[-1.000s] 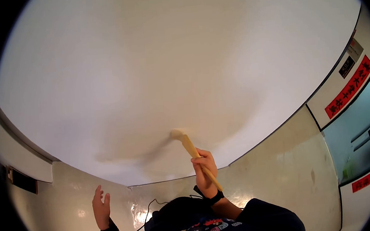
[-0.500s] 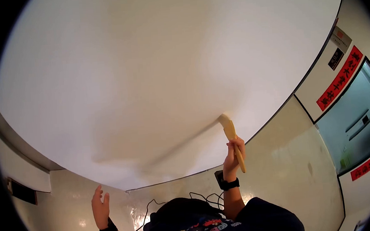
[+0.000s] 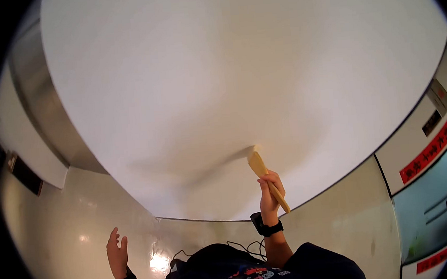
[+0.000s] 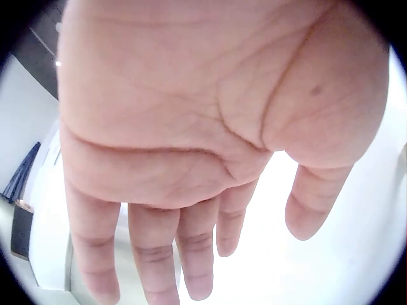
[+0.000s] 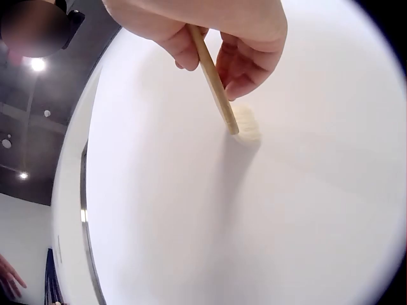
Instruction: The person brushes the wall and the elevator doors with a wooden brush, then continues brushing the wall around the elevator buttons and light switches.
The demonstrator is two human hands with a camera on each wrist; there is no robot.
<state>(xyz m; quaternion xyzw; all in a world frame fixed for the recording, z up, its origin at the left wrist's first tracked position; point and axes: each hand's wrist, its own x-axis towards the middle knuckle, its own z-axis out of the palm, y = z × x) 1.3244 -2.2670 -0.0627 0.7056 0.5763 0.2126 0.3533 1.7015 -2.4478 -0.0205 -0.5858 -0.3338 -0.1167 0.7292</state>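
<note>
My right hand [image 3: 271, 193] grips the wooden handle of a wide flat brush [image 3: 257, 164]. Pale, soft bristles [image 5: 249, 126] meet a large white panel [image 3: 152, 103] low in the head view, with a long shadow trailing to the left. Seen from the right wrist, thumb and fingers pinch the handle [image 5: 219, 82] from both sides. My left hand [image 3: 118, 255] is held up at the lower left, away from the panel. Its palm and slightly spread fingers fill the left wrist view, holding nothing.
The panel has a thin dark edge along its lower and right sides. Red paper strips with writing [image 3: 429, 149] and a pale blue glass door [image 3: 434, 212] are at the right. A dark box [image 3: 27, 176] hangs on the left wall. Thin cables run beside my dark clothing.
My right hand first swept the brush to the right across the panel, then came back leftward. The head view has turned, shifting the panel and wall signs. The left hand stays nearly still.
</note>
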